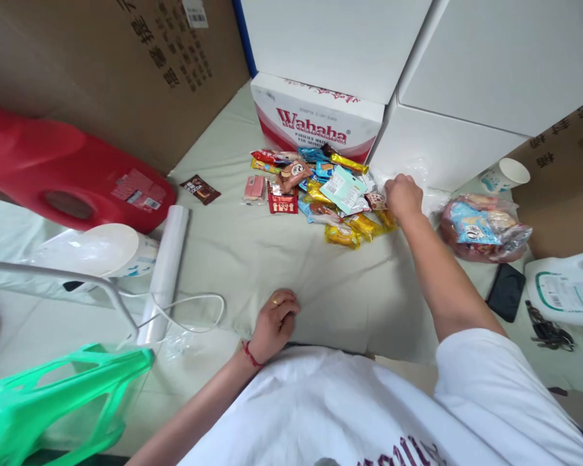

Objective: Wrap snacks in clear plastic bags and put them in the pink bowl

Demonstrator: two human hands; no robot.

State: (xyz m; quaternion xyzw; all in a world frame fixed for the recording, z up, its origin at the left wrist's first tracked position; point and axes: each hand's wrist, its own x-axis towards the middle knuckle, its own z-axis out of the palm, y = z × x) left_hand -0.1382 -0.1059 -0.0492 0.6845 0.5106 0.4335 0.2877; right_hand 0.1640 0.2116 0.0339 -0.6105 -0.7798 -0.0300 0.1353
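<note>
My right hand [404,199] reaches to the right edge of a heap of wrapped snacks [342,188], its fingers bent downward. A small brown-and-white snack packet [376,200] lies against the fingertips, and a crumpled clear plastic bag [418,171] is just behind the hand. Whatever the fingers grip is hidden. Close to my body, my left hand [276,320] rests on the pale cloth with its fingers curled and nothing visible in them. Left of the heap lie a pink packet [255,188] and a dark brown packet [201,189], apart from it.
A Wahaha carton [315,120] stands behind the heap. On the right are a filled snack bowl [483,226], paper cup [505,175], phone [506,292], keys [548,330] and white jug [568,288]. A red jug [92,175], plastic roll [168,272] and green stool [63,395] are left.
</note>
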